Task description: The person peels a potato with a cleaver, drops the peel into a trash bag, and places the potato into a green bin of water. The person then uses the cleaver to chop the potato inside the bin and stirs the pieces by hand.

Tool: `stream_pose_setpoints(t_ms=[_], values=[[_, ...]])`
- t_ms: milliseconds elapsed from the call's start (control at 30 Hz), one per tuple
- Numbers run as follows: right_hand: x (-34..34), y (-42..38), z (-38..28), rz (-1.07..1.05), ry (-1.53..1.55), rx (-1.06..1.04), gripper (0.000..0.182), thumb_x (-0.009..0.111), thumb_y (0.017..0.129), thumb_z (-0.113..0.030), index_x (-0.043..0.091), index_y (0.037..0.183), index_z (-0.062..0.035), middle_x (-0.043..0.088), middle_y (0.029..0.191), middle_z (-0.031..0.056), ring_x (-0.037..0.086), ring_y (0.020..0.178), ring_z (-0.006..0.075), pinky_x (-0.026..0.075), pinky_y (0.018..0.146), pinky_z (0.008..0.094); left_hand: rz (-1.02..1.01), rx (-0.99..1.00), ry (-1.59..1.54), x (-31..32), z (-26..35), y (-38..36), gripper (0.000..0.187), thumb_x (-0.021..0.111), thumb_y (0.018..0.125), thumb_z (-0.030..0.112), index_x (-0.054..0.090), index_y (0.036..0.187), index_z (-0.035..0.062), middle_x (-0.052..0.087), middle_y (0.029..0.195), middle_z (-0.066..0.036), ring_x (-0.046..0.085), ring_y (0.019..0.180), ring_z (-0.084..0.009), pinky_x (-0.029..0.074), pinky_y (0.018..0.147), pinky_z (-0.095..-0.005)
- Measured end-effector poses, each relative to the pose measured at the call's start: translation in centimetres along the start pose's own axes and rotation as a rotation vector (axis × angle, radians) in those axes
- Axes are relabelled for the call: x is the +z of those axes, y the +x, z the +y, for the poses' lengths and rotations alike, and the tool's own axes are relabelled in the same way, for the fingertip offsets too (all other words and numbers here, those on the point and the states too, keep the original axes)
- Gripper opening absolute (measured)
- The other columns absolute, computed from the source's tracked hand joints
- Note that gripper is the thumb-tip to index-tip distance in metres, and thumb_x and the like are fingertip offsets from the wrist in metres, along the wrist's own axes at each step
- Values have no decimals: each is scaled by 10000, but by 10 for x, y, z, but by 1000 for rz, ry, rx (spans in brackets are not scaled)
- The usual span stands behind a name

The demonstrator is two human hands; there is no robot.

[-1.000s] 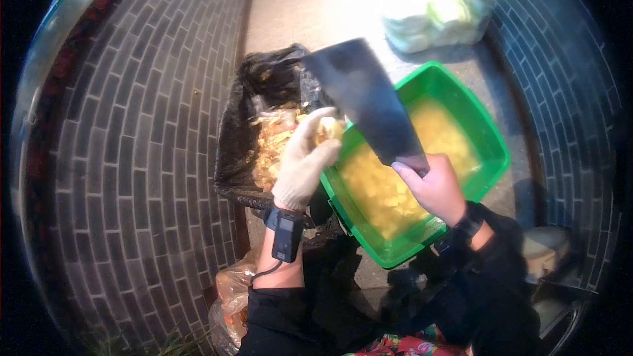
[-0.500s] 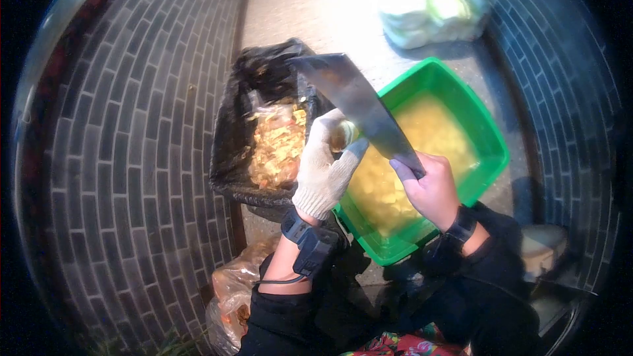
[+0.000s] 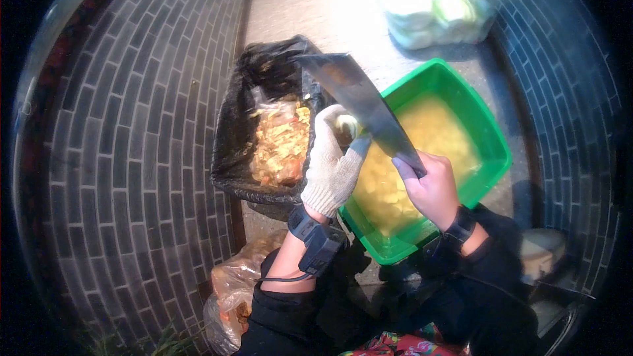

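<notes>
My right hand (image 3: pixel 432 188) is closed around the handle end of a broad cleaver (image 3: pixel 366 102), its dark blade slanting up and to the left. In a white knit glove, my left hand (image 3: pixel 333 161) grips a small rounded pale-yellow vegetable piece (image 3: pixel 346 125), mostly hidden by fingers and blade. The blade lies right beside that piece; whether it touches cannot be made out. Below the blade sits a green basin (image 3: pixel 488 115) with pale-yellow chunks (image 3: pixel 428 138) in cloudy water. Left of my gloved hand is a bin lined with a black bag (image 3: pixel 254 69), holding yellowish scraps (image 3: pixel 280 148).
A large bag of leafy cabbage (image 3: pixel 438 10) lies on the floor at the upper right. Brick walls (image 3: pixel 148 138) rise on both sides. At the lower left is a clear plastic bag (image 3: pixel 234 290) with orange-brown contents; a round pale container (image 3: pixel 544 250) stands at the right.
My left hand has shifted slightly right and down, still gripping the piece. The cleaver has barely moved. The whole view has drifted a little.
</notes>
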State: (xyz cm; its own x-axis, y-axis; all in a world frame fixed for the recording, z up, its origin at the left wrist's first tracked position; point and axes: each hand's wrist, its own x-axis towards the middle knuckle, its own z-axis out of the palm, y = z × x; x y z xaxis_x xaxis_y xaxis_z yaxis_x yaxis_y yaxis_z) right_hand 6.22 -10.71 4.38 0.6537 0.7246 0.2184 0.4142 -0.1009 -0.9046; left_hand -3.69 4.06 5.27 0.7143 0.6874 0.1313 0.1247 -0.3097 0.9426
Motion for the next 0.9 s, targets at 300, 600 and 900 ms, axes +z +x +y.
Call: stream_pose_setpoints(t_ms=[300,600,900], values=[[1,0,2,-45,-109,-52,180,623,854,-78,680,1023,-53,638,765,189,622,652,345,485,588,393,36,-141,-307,-2,17,3,476,571,860,-22,368,1287,32,542,981,-64,542,782,-120,483,706,-253],[2,-3,1,-61,-126,-34,184,615,854,-61,680,1025,-58,659,821,178,639,695,339,500,615,393,-73,-165,-393,1,14,2,353,541,853,42,454,1193,77,503,934,-27,482,741,-89,417,631,-225],[2,-3,3,17,-164,-116,235,613,815,-19,677,1037,-59,681,880,160,659,756,329,531,652,383,-159,-313,-554,7,5,3,319,519,869,40,437,1177,59,509,709,-23,460,576,-92,382,527,-228]])
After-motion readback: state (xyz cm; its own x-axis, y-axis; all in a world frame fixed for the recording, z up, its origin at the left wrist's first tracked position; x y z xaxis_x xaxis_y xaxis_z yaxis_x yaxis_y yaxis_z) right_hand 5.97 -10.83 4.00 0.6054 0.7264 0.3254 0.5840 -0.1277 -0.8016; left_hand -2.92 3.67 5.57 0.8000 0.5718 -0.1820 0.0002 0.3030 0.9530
